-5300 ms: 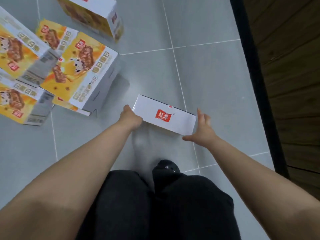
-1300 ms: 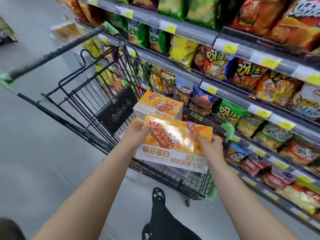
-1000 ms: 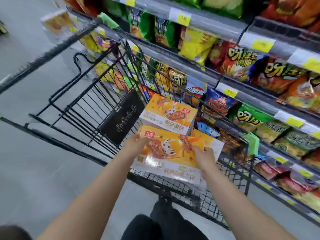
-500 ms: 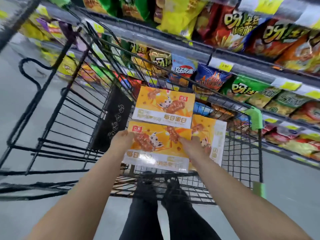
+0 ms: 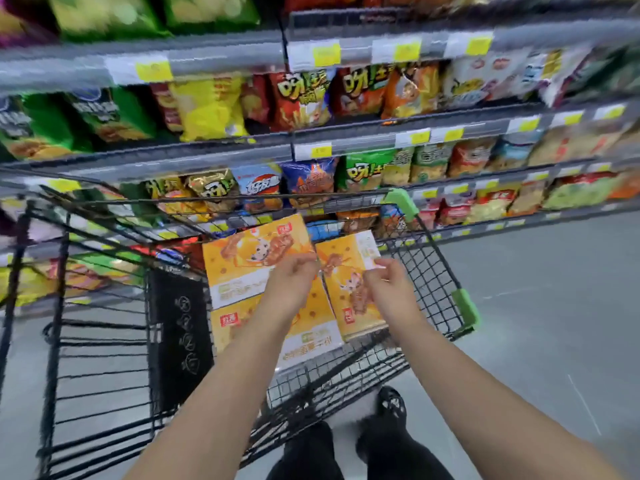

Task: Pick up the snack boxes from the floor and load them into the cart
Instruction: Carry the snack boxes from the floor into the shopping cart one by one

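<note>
Three orange snack boxes lie in the black wire cart (image 5: 427, 271). One box (image 5: 249, 261) rests flat at the far side. A second box (image 5: 311, 337) lies flat in front of it, partly under my left forearm. A third box (image 5: 346, 271) leans at the right side of the basket. My left hand (image 5: 294, 282) hovers over the two flat boxes with fingers loosely curled and nothing in it. My right hand (image 5: 389, 285) is over the leaning box, fingertips near its white top edge, gripping nothing that I can see. The frame is blurred by motion.
Shelves (image 5: 346, 142) packed with snack bags stand right behind the cart. The cart's folded child seat panel (image 5: 180, 334) is on the left, and green corner guards (image 5: 465, 306) mark its right rim. Grey floor (image 5: 554, 306) stretches to the right. My legs and a dark shoe (image 5: 391, 405) are below.
The box I picked off the floor went into the cart, flat in front of the other one. Both hands have let go of it and lifted. The view swung right.
</note>
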